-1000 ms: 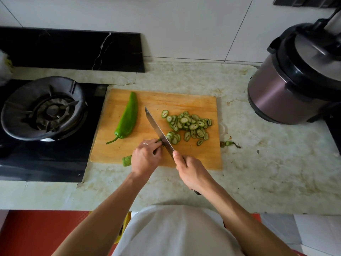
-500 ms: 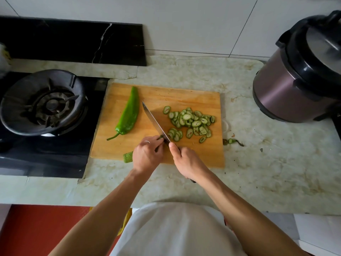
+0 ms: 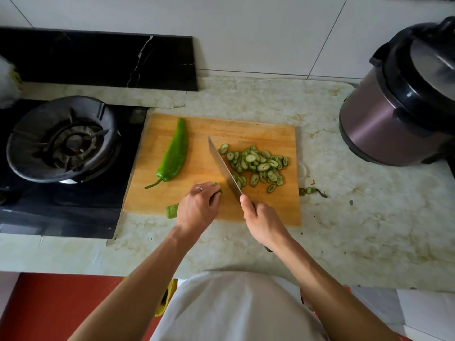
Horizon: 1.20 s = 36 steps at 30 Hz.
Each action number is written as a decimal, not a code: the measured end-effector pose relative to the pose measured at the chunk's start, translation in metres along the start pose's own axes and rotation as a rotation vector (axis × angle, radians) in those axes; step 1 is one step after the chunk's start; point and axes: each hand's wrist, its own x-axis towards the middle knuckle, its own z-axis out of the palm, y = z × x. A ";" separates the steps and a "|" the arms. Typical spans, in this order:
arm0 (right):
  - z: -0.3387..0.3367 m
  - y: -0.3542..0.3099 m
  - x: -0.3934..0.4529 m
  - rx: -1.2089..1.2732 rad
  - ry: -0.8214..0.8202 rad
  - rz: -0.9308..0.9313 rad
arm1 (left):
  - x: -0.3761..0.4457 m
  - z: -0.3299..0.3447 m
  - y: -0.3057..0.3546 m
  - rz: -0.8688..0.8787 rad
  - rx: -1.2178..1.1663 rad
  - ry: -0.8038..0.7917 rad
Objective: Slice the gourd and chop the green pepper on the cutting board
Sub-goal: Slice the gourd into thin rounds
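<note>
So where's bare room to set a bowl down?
Bare counter behind the cutting board, up to the wall. More lies between board and cooker, and right of the right hand. The board itself is crowded: pepper, slices, knife.

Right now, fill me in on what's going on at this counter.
A person is slicing a gourd on a wooden cutting board. The left hand holds the gourd down, its end sticking out past the board's near edge. The right hand grips a knife, blade angled across the board. A pile of slices lies right of the blade. A whole green pepper waits uncut on the board's left side.
</note>
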 end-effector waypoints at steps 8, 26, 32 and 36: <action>-0.006 -0.011 -0.016 0.070 -0.056 -0.014 | -0.005 -0.005 -0.012 0.058 0.032 -0.007; -0.005 -0.015 -0.024 0.030 -0.081 -0.050 | -0.007 0.000 -0.009 0.020 0.046 0.023; -0.007 -0.020 -0.030 -0.006 -0.099 -0.098 | -0.007 0.002 -0.010 0.018 0.058 0.031; -0.005 -0.021 -0.028 -0.025 -0.100 -0.099 | -0.007 0.001 -0.010 0.024 0.060 0.044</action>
